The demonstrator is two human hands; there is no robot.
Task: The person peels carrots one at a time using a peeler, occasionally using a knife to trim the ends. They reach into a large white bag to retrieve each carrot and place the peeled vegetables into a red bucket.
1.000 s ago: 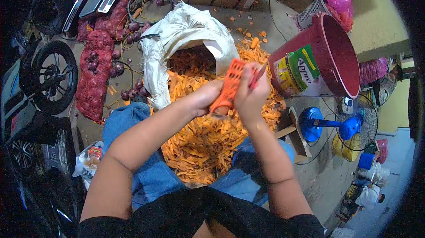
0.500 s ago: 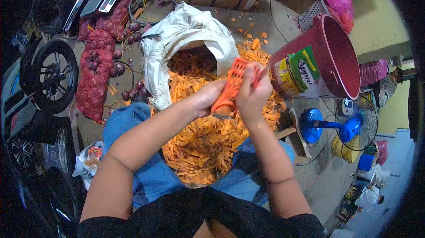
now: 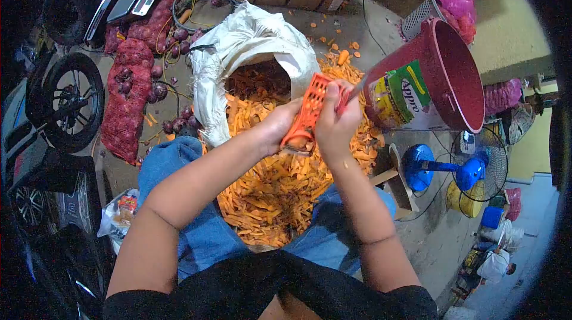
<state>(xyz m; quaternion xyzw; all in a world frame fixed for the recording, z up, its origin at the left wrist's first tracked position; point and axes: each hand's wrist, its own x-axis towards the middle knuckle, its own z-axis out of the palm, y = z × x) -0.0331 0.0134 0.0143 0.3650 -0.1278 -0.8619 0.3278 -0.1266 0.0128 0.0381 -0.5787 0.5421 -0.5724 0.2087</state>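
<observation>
In front of me, my left hand (image 3: 283, 124) is closed round the side of an orange perforated plastic piece (image 3: 308, 114). What looks like a carrot end (image 3: 296, 142) shows at its lower opening. My right hand (image 3: 338, 122) presses against the other side, fingers wrapped round a red-handled tool; a grey blade-like part (image 3: 359, 88) sticks out above the fist. Its exact kind is hidden. Below both hands, a heap of orange carrot peelings (image 3: 271, 192) lies between my knees and reaches into the mouth of a white sack (image 3: 208, 90).
A tilted red bucket (image 3: 456, 75) stands to the right, with a blue fan (image 3: 420, 168) below it. Net bags of onions (image 3: 126, 105) and a motorcycle wheel (image 3: 74, 102) are on the left. Carrot slices (image 3: 355, 46) lie scattered on the floor. Another person (image 3: 494, 265) is far right.
The orange perforated piece has turned slightly, showing more of its holed face. Both hands have shifted a little left and keep their grip.
</observation>
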